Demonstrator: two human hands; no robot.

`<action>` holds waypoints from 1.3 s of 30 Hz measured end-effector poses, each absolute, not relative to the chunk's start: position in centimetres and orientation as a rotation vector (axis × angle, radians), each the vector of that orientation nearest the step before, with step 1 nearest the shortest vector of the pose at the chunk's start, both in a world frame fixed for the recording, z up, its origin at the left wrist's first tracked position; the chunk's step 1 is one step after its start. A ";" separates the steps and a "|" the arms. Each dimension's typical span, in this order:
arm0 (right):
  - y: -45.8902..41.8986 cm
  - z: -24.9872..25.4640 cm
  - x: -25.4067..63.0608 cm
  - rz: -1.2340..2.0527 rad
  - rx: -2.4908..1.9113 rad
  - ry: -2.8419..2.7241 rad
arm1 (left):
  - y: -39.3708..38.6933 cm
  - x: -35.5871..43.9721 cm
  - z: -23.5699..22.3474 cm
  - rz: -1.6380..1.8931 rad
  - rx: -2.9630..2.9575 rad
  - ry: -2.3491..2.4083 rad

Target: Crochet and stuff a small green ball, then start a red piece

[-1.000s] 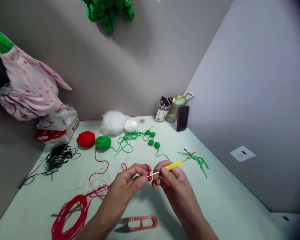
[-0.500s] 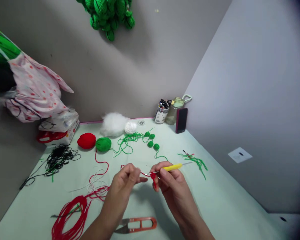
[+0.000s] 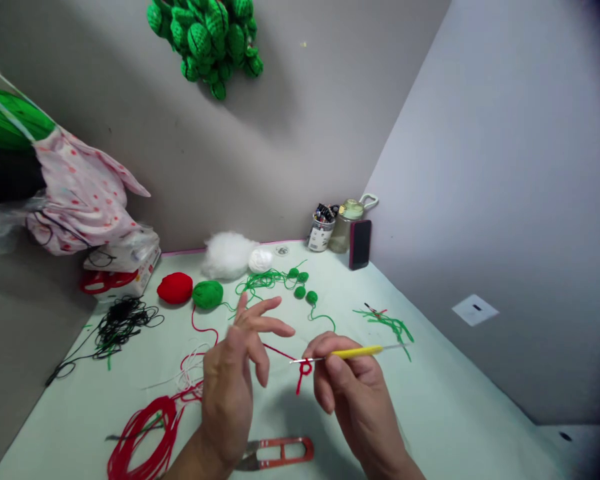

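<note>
My right hand (image 3: 347,377) pinches a yellow-handled crochet hook (image 3: 353,353) that points left; a small red yarn loop (image 3: 304,370) hangs from its metal tip. My left hand (image 3: 235,373) is raised beside it with the fingers spread. A taut strand of red yarn (image 3: 275,349) runs from the loop to the left hand's fingers. Both hands hover above the pale green table (image 3: 430,400).
Orange thread snips (image 3: 277,452) lie near the front edge, and a red yarn coil (image 3: 140,433) lies at front left. Red (image 3: 175,288) and green (image 3: 207,294) yarn balls, white stuffing (image 3: 227,255), small green crocheted balls (image 3: 303,283), black cord (image 3: 117,320), jars (image 3: 330,230) and a phone (image 3: 360,244) sit farther back.
My left hand let go of the loop at the hook tip, rose and spread its fingers, drawing the red strand out. The right hand shifted slightly down and right with the hook.
</note>
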State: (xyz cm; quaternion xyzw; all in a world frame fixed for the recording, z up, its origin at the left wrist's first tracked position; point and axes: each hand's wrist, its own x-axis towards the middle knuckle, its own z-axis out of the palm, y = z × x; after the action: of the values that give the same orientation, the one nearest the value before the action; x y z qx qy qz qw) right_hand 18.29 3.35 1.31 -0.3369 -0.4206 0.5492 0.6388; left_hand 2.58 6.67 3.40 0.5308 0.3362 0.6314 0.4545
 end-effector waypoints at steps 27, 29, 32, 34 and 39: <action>2.8 -0.2 18.4 0.317 -1.074 -1.570 | 5.6 3.4 2.0 1.019 0.716 0.859; 2.6 -0.5 18.5 0.195 -1.113 -1.635 | 5.4 3.7 2.0 0.985 0.624 0.786; 2.9 -0.2 18.8 0.305 -1.093 -1.582 | 5.6 3.6 2.0 0.910 0.498 0.670; 3.5 0.3 19.1 0.524 -1.011 -1.424 | 5.8 3.2 2.0 0.917 0.465 0.645; 4.3 0.8 19.1 0.986 -0.825 -1.081 | 5.8 3.1 2.2 1.005 0.560 0.692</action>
State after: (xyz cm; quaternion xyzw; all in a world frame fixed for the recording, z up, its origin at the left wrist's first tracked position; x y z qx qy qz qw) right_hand 19.06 4.27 0.78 -0.3656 -0.4791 0.4369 0.6677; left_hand 3.05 5.77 2.16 0.2594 0.3207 0.4654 0.7831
